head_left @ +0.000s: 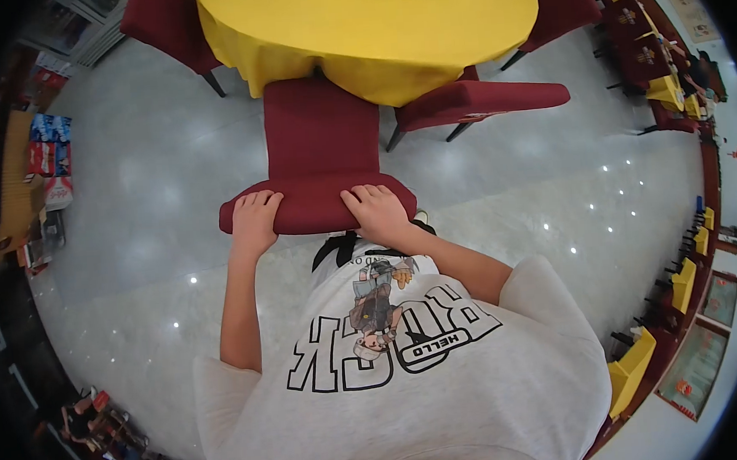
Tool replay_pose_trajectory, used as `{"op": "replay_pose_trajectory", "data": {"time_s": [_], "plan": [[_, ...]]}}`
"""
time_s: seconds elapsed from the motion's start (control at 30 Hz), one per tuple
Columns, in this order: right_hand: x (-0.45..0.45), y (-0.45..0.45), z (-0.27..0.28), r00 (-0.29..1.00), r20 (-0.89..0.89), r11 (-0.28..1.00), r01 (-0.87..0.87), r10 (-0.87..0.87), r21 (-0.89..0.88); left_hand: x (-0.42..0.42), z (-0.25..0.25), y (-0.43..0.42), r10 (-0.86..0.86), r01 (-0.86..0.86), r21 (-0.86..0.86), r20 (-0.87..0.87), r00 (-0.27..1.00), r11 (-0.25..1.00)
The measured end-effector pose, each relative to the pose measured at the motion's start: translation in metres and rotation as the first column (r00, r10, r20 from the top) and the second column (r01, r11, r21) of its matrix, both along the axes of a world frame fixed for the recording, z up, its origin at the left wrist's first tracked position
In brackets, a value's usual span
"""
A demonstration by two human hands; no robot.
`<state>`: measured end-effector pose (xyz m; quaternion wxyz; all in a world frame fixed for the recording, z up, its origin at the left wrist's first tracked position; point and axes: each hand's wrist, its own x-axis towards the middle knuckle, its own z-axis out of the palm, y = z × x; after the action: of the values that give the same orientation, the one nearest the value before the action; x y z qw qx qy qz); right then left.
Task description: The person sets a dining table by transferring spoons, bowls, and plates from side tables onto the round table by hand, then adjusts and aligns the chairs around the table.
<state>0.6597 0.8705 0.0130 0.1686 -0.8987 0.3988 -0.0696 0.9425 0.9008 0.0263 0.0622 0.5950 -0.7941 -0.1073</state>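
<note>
A dark red covered chair (322, 132) stands in front of me, its seat partly under the edge of the yellow tablecloth (357, 41). Over the left part of its backrest, my left hand (256, 222) is curled with the fingers on top. My right hand (378, 212) grips the same backrest further right, fingers bent over the top edge. Both palms press on the near side, and the thumbs point inward. Just beyond my right hand, another dark red chair (470, 104) stands turned sideways at the table.
More dark red chairs stand by the round table, at far left (169, 31) and far right (553, 8). Stacked cartons (50, 152) line the left side. Tables with yellow cloths (633, 371) run along the right wall. Shiny grey floor tiles (156, 201) surround the chair. People are visible at the far right.
</note>
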Motion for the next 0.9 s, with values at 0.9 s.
{"op": "replay_pose_trajectory", "data": {"time_s": [0.9], "plan": [[-0.262, -0.064, -0.030, 0.957, 0.248, 0.965, 0.090, -0.152, 0.245, -0.276, -0.013, -0.019, 0.310, -0.309, -0.044, 0.233, 0.922, 0.950]]}}
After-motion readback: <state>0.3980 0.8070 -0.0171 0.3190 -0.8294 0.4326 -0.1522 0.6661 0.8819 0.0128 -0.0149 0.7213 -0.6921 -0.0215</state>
